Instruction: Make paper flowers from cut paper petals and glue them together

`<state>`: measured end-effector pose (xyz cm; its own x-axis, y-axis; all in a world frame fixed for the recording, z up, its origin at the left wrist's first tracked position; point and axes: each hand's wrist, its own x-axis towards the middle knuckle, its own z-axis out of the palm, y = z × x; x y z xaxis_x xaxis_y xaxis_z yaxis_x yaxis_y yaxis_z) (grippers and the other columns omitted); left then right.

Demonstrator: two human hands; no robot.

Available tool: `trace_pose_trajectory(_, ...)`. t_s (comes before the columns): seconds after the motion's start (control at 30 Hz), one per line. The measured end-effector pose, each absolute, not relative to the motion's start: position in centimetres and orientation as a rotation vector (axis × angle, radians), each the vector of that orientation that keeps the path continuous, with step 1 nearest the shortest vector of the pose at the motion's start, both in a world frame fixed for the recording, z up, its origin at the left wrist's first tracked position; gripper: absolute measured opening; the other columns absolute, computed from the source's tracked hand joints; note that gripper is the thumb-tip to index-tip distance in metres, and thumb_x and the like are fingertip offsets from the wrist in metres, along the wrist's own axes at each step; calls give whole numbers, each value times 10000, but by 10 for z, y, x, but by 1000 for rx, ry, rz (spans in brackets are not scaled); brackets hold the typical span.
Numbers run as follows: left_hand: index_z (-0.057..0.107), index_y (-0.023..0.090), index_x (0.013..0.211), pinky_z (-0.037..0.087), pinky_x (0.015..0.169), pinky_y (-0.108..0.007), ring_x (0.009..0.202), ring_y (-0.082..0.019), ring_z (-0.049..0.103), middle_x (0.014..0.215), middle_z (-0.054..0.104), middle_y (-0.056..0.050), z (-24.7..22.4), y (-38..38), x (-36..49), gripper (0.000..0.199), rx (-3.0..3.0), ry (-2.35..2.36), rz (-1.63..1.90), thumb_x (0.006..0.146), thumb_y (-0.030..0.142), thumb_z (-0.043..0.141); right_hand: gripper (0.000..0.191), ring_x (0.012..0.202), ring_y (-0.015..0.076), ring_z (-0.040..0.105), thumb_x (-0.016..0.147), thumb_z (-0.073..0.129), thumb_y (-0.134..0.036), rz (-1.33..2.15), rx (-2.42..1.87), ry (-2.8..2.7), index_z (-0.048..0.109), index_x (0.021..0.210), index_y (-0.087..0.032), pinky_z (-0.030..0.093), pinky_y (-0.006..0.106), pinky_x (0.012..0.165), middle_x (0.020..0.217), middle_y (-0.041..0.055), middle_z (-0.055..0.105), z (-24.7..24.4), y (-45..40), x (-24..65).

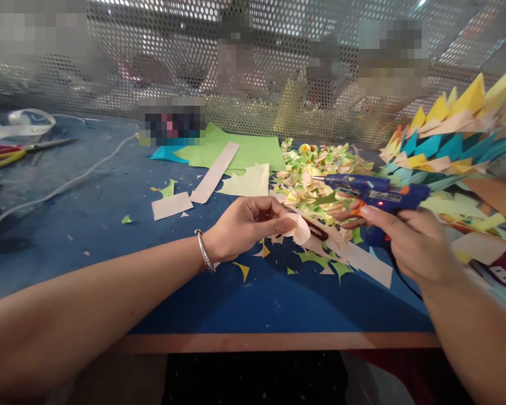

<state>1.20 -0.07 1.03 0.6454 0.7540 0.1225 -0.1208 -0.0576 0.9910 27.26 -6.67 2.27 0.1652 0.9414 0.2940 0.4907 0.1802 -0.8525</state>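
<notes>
Between the thumb and fingers of my left hand [257, 222] is a small pale pink paper flower [299, 229], pinched at its left side. My right hand [417, 242] grips a blue hot glue gun [358, 185] by its handle, with fingers near the orange trigger. The gun's metal nozzle points left, above and apart from the flower. Behind the nozzle lies a heap of small green, cream and pink paper flowers [320, 154]. A dark red, loop-shaped object [318, 230] lies just right of the flower, partly hidden.
Green paper sheets [253, 149] and pale paper strips [215, 171] lie at the back. Yellow-handled scissors [8, 160] and a white cord [67, 183] are left. Folded paper pieces [455, 140] stand at right, before a perforated metal screen [261, 73]. Scraps litter the blue table [253, 315].
</notes>
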Motion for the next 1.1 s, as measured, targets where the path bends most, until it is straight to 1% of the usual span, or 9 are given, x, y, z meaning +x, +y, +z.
trace_pose_trajectory(0.1, 646, 167, 739, 527, 755, -260, 747, -124, 658, 695, 680, -8, 9, 0, 13, 130, 1489, 564, 774, 816, 246, 714, 187, 978, 255, 738, 853, 716, -410, 732, -1387, -1403, 816, 824, -255, 585, 360, 928, 966, 29, 798, 21, -64, 264)
trace_pose_trajectory(0.2, 654, 171, 748, 532, 816, -260, 954, -163, 689, 747, 707, -31, 8, 0, 14, 113, 1518, 572, 845, 821, 238, 711, 148, 1005, 258, 733, 833, 741, -392, 844, -1337, -1319, 818, 847, -265, 569, 378, 975, 1012, 18, 794, 19, -60, 257)
trace_pose_trajectory(0.27, 663, 172, 760, 535, 837, -264, 1014, -176, 686, 794, 725, -43, 7, 0, 14, 104, 1534, 574, 915, 820, 240, 714, 137, 1002, 258, 733, 819, 756, -387, 894, -1313, -1278, 814, 855, -268, 573, 388, 973, 1020, 13, 792, 17, -58, 253)
trace_pose_trajectory(0.4, 681, 170, 777, 540, 821, -287, 855, -161, 689, 825, 743, -61, 7, -1, 17, 111, 1622, 605, 948, 828, 266, 706, 119, 1029, 250, 726, 832, 747, -373, 891, -1287, -1297, 809, 859, -276, 558, 386, 998, 997, -1, 793, 15, -59, 246)
trace_pose_trajectory(0.57, 706, 174, 827, 494, 607, -252, 642, -125, 606, 759, 725, -52, 4, -4, 19, 213, 1675, 662, 920, 818, 387, 715, 19, 927, 217, 748, 777, 806, -308, 808, -1303, -1250, 790, 767, -308, 608, 321, 880, 897, -44, 792, 7, -61, 245)
trace_pose_trajectory(0.7, 719, 165, 802, 446, 563, -245, 619, -116, 573, 722, 714, -48, 1, -2, 19, 253, 1718, 797, 924, 808, 418, 718, 37, 857, 203, 754, 782, 803, -311, 834, -1288, -1240, 779, 758, -295, 622, 316, 813, 897, -38, 786, 7, -61, 246)
trace_pose_trajectory(0.8, 710, 148, 757, 405, 533, -244, 583, -102, 519, 668, 671, -35, -3, 3, 19, 235, 1726, 863, 915, 812, 376, 699, 116, 805, 214, 754, 845, 736, -362, 931, -1263, -1273, 784, 873, -260, 629, 349, 738, 974, 13, 784, 14, -60, 246)
trace_pose_trajectory(0.93, 697, 141, 751, 427, 559, -236, 590, -94, 527, 676, 666, -28, -6, 8, 21, 200, 1612, 889, 937, 812, 332, 702, 206, 772, 215, 745, 862, 711, -369, 933, -1211, -1203, 775, 950, -194, 628, 353, 692, 1068, 78, 762, 21, -60, 249)
trace_pose_trajectory(1.1, 678, 156, 740, 467, 599, -215, 621, -85, 563, 696, 673, -16, 0, 11, 20, 136, 1466, 956, 1021, 820, 264, 702, 214, 688, 172, 714, 862, 710, -374, 844, -1212, -1206, 785, 859, -174, 604, 282, 638, 898, 64, 755, 23, -62, 251)
